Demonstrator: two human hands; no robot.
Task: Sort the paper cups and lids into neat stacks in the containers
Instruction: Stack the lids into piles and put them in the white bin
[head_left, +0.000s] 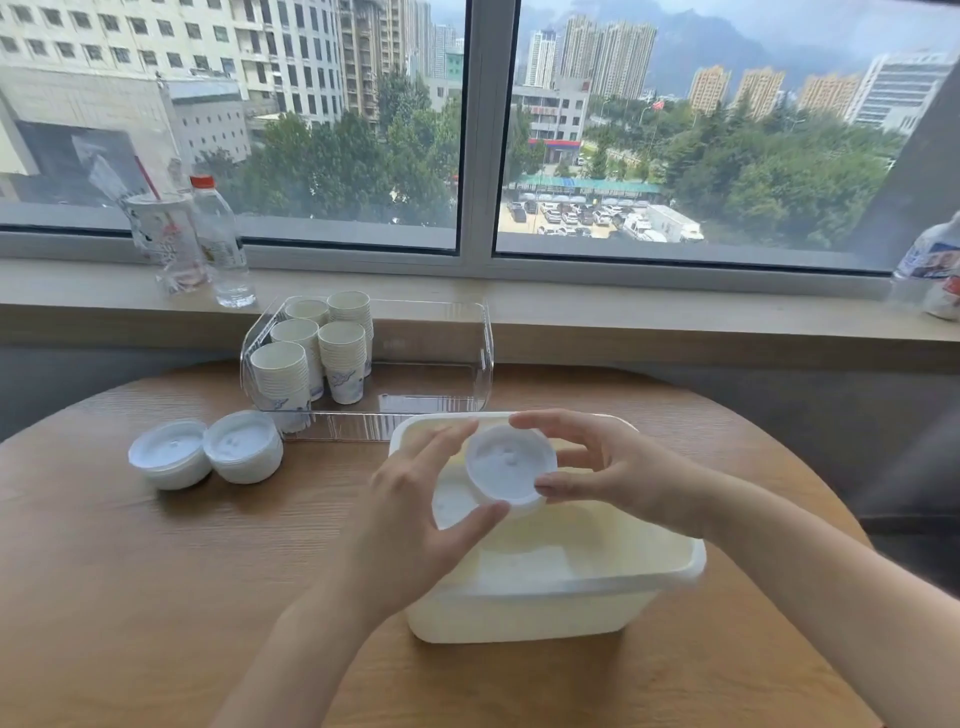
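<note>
Lids (510, 464), a short stack, are pinched between left hand (415, 514) and right hand (608, 467) above the white tub (545, 597); cups (317, 353) fill the clear bin (483, 353) at eleven o'clock.

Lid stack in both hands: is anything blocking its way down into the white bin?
Nothing visible blocks it. The lid stack, held by the left hand and right hand, is over the open white bin. One lid stack in the bin sits lower left, with bare floor beside it.
</note>
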